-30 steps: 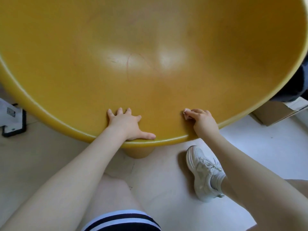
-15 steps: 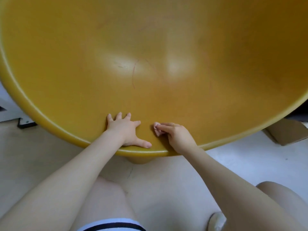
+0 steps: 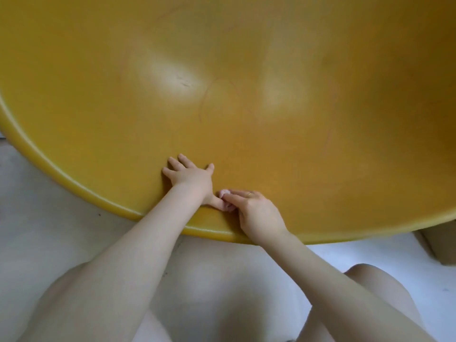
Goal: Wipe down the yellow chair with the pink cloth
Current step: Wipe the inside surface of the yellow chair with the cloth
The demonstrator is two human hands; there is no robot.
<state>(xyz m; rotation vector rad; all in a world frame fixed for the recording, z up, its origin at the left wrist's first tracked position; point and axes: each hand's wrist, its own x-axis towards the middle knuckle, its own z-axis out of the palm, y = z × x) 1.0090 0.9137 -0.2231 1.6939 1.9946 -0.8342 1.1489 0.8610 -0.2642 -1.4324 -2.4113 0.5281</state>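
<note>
The yellow chair (image 3: 246,70) fills the upper view as a wide, shallow bowl with a rounded rim. My left hand (image 3: 191,178) lies flat on its inner surface near the front rim, fingers spread. My right hand (image 3: 256,213) is just to the right, fingers closed on a small bunched pink cloth (image 3: 225,193) pressed against the chair. The cloth touches my left thumb. Most of the cloth is hidden under my fingers.
Pale floor (image 3: 49,206) lies below the chair rim. A cardboard box (image 3: 439,245) sits at the right edge under the rim. My bare knees (image 3: 370,280) are at the bottom of the view.
My right hand has slid the cloth leftward along the rim until it meets my left thumb. My left hand has stayed planted. The view has shifted, hiding the shoe.
</note>
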